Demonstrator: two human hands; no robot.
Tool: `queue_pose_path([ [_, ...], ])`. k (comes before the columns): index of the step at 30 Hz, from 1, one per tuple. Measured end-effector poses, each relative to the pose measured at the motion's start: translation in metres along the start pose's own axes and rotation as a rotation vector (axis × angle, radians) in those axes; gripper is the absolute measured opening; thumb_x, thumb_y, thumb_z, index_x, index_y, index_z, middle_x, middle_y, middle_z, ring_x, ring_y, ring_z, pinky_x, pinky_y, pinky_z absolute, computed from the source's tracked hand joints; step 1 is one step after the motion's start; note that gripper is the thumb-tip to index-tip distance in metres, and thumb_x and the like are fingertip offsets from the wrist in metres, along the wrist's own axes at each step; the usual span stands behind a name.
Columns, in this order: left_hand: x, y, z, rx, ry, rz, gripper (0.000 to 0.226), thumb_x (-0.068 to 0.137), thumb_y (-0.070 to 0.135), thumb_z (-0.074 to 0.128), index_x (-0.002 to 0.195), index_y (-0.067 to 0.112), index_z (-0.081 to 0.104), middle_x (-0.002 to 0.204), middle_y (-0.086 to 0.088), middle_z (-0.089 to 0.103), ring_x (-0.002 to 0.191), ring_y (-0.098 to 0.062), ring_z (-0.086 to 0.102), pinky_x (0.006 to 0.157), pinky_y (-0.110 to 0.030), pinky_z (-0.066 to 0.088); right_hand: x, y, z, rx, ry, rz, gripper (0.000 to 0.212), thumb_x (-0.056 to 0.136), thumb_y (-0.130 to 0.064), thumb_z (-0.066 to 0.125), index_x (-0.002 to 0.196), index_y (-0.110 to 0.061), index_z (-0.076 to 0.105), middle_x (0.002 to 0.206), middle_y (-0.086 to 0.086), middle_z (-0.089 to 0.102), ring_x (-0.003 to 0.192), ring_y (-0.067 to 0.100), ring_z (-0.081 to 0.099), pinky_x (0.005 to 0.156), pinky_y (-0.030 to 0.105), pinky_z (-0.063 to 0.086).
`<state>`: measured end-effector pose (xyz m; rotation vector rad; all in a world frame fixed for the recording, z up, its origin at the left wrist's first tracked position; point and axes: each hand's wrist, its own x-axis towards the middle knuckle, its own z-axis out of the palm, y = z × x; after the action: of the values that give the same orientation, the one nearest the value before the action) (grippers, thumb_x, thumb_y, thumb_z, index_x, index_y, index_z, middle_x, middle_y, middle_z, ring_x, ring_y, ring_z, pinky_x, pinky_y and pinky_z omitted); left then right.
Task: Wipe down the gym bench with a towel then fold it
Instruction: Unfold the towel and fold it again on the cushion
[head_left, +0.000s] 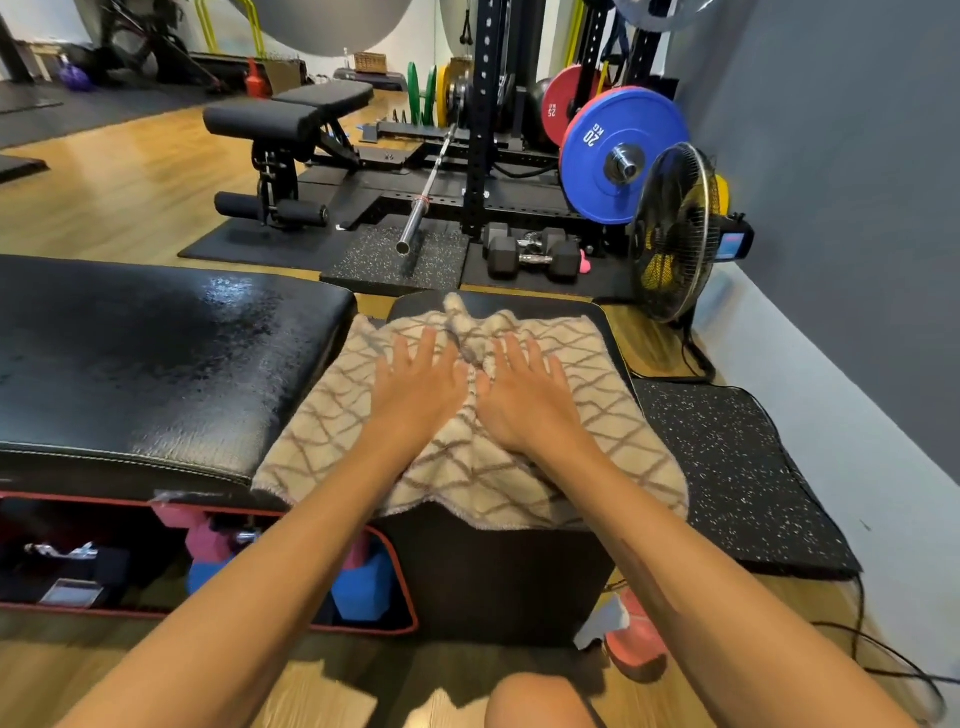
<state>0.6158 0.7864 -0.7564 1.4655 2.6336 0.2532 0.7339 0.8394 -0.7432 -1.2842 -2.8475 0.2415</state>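
Both hands lie flat on the towel (519, 415), palms down. The left hand (415, 395) has its fingers (427, 345) straight and fanned wide, tips pointing away from the person, pressing the cloth and curling round nothing. The right hand (524, 400) mirrors it just beside, fingers (519, 353) likewise straight and spread, thumb near the left thumb with a narrow strip of towel between them. Neither hand pinches or grips the fabric.

The beige towel, crossed by a brown diamond lattice, is spread over the smaller black padded section of the gym bench (602, 322), covering most of that surface. It is bunched into a ridge at the far edge between the two sets of fingertips, and its near edge hangs over the front of the pad. The longer bench pad (156, 358) lies to the left, glossy black, its near-left corner touched by the towel.

Beyond stand a fan (675, 234), a blue weight plate (597, 156), a barbell (426, 197) and dumbbells (530, 254). A speckled rubber mat (737, 467) lies on the floor to the right
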Motion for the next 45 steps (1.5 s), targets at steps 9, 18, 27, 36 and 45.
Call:
queue_pose_path([
  [9, 0.058, 0.042, -0.002, 0.066, -0.004, 0.095, 0.056, 0.103, 0.042, 0.008, 0.155, 0.023, -0.001, 0.162, -0.002, -0.008, 0.148, -0.033, -0.008, 0.119, -0.051, -0.003, 0.05, 0.045, -0.011, 0.031, 0.009, 0.189, 0.064, 0.105, -0.046, 0.01, 0.159, -0.014, -0.002, 0.166, 0.005, -0.011, 0.152, 0.025, -0.014, 0.123, 0.047, -0.006],
  [18, 0.103, 0.047, -0.002, -0.007, 0.028, 0.087, 0.055, 0.103, 0.038, 0.009, 0.155, 0.02, 0.001, 0.163, -0.001, -0.005, 0.149, -0.029, -0.005, 0.12, -0.048, -0.003, 0.102, 0.058, -0.016, 0.033, 0.008, 0.168, 0.067, 0.104, -0.051, 0.009, 0.159, -0.015, -0.003, 0.166, 0.003, -0.011, 0.153, 0.025, -0.012, 0.123, 0.046, -0.007],
  [27, 0.053, 0.0, -0.007, -0.091, 0.004, -0.028, 0.059, 0.102, 0.045, 0.01, 0.155, 0.024, -0.001, 0.162, 0.004, -0.012, 0.148, -0.028, -0.011, 0.12, -0.048, -0.003, 0.08, 0.042, -0.011, -0.011, -0.039, -0.134, 0.074, 0.101, -0.062, 0.011, 0.159, -0.02, -0.005, 0.165, -0.002, -0.015, 0.152, 0.018, -0.013, 0.124, 0.043, -0.004],
  [36, -0.028, -0.038, 0.001, -0.351, 0.013, -0.173, 0.061, 0.1, 0.049, 0.009, 0.156, 0.023, 0.004, 0.163, -0.002, -0.003, 0.149, -0.028, 0.0, 0.119, -0.05, 0.005, 0.05, 0.017, -0.016, 0.15, -0.037, -0.353, 0.07, 0.099, -0.065, 0.027, 0.158, -0.028, 0.022, 0.166, -0.006, 0.013, 0.153, 0.016, 0.004, 0.124, 0.043, 0.003],
  [45, 0.003, -0.057, -0.05, -0.225, 0.243, -0.168, 0.038, 0.1, 0.027, 0.028, 0.105, 0.005, 0.058, 0.119, -0.017, 0.054, 0.112, -0.039, 0.05, 0.097, -0.051, 0.038, -0.033, 0.009, -0.024, 0.244, 0.192, -0.415, 0.026, 0.097, -0.037, 0.053, 0.119, -0.027, 0.064, 0.111, -0.008, 0.049, 0.108, 0.011, 0.044, 0.098, 0.036, 0.039],
])
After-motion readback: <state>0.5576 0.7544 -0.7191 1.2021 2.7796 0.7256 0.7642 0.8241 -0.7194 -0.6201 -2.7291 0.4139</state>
